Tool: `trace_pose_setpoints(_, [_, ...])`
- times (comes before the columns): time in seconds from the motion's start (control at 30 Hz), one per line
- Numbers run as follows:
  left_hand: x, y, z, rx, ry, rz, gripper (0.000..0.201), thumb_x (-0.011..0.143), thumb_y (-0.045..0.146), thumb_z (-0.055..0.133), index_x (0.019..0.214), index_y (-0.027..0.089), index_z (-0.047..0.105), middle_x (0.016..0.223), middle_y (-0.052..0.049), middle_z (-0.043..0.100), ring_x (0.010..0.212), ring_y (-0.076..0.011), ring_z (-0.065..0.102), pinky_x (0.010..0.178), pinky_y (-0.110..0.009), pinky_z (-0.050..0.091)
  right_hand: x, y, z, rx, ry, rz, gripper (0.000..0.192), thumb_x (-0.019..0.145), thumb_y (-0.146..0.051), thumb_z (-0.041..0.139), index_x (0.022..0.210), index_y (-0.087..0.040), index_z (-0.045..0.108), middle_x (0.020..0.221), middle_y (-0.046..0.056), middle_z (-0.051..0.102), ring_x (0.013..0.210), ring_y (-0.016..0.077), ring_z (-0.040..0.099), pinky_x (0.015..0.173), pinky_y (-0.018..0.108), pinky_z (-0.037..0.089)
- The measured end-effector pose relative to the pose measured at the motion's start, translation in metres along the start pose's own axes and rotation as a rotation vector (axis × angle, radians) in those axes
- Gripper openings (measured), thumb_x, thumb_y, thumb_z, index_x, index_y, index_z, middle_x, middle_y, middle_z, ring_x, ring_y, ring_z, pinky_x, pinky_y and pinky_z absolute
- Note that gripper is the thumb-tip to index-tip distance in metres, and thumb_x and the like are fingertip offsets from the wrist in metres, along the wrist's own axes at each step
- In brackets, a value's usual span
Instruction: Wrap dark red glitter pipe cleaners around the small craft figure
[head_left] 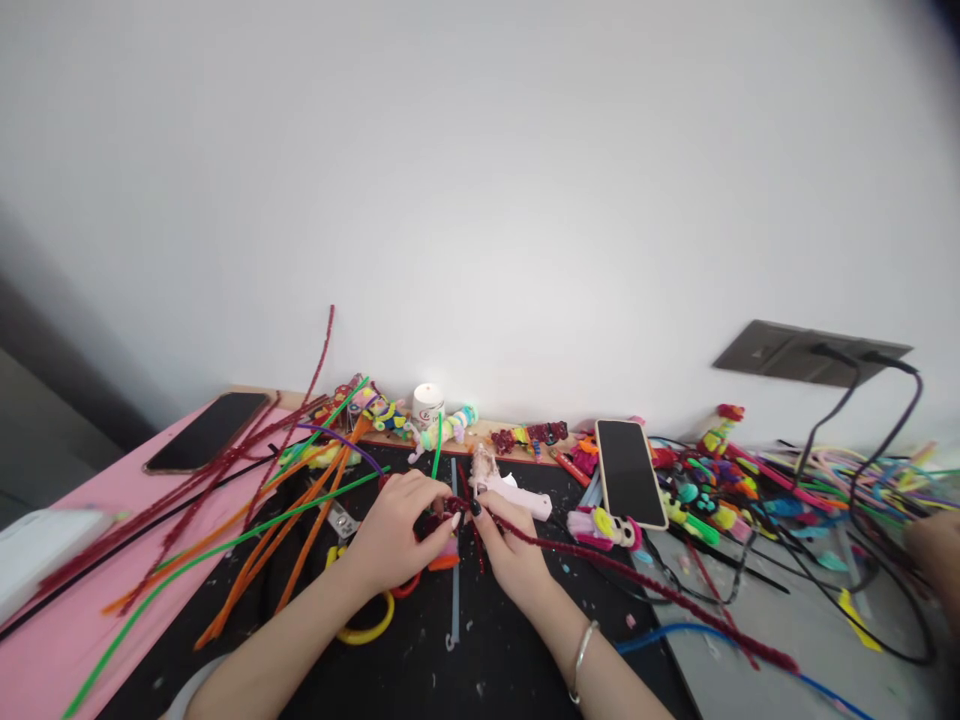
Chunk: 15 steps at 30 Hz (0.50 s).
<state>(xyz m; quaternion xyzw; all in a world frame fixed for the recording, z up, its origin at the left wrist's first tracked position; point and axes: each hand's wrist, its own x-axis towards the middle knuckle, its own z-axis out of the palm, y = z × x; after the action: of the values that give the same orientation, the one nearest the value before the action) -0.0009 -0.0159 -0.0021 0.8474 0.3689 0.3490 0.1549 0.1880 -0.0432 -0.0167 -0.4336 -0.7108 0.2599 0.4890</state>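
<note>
My left hand and my right hand meet over the black work surface, fingertips close together. Both pinch a dark red pipe cleaner, whose long free end trails to the lower right. The bent part between my fingers is partly hidden. Just behind my right hand lies a pale pink glue gun. A translucent glue stick lies below my hands. Next to my left wrist, a yellow ring-shaped handle shows, with the rest covered by my arm.
Orange pipe cleaners and a green one spread on the left near a black phone. A paper cup and small pipe-cleaner figures stand farther back. Another phone, cables and a co-worker's hand are right.
</note>
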Motion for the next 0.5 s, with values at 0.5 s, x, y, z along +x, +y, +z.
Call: trace_pose_setpoints(0.5, [-0.0013, -0.0020, 0.0025, 0.040, 0.017, -0.020, 0.011, 0.087, 0.015, 0.057, 0.096, 0.018, 0.063, 0.078, -0.003, 0.066, 0.078, -0.0232, 0.060, 0.077, -0.039, 0.042, -0.0006, 0.0019, 0.0001, 0.027, -0.014, 0.022, 0.028, 0.100, -0.025, 0.046, 0.076, -0.021, 0.059, 0.066, 0.000, 0.059, 0.061, 0.0167, 0.055, 0.061, 0.027, 0.043])
